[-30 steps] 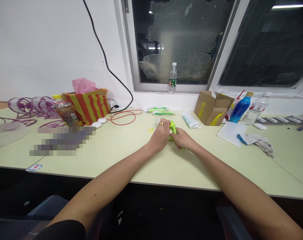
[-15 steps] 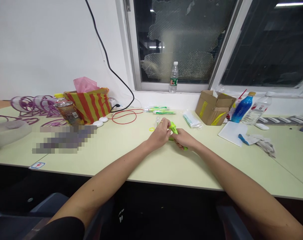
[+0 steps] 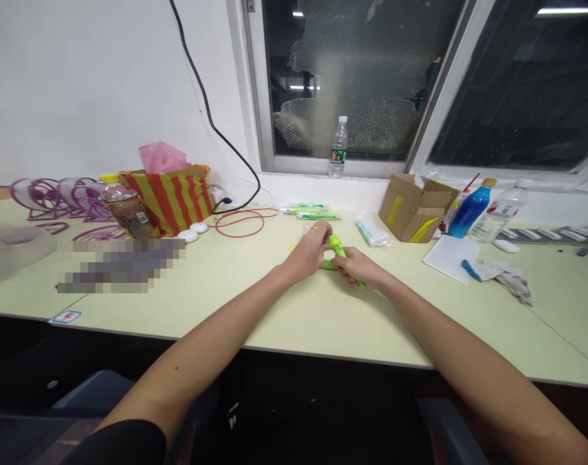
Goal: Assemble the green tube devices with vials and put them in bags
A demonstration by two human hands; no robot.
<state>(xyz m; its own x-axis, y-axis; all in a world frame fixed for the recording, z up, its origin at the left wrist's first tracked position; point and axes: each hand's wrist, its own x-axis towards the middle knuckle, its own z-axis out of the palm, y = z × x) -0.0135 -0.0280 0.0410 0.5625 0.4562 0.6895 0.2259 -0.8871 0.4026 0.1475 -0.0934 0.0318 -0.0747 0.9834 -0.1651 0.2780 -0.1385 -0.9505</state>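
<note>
Slanting between the two hands, a lime-green tubular plastic piece (image 3: 336, 244) is held over a pale yellow-green tabletop (image 3: 298, 316), its upper end pointed toward 11 o'clock and its lower end toward 5 o'clock. It is grasped around its middle by the right hand (image 3: 356, 266), whose fingers are curled about it at 4 o'clock from the upper end. The left hand (image 3: 313, 247), on which a thin gold ring (image 3: 314, 227) is worn, is set at 9 o'clock, its thumb and fingertips bunched close beside that upper end; whether anything is pinched there cannot be told. A short green bar (image 3: 329, 265) is seen between the hands, though whether it is joined to the held piece is hidden. A small yellow loop (image 3: 292, 248) is partly covered by the left hand. Around the held piece, slim green-and-white packets (image 3: 318, 216) are laid at 11 o'clock, a clear-wrapped flat packet with a teal edge (image 3: 371, 232) at 2 o'clock, an open brown cardboard box (image 3: 410, 216) farther along 2 o'clock, a white flat sheet (image 3: 446, 258) at 3 o'clock, and two round white discs (image 3: 192, 232) at 9 o'clock.
</note>
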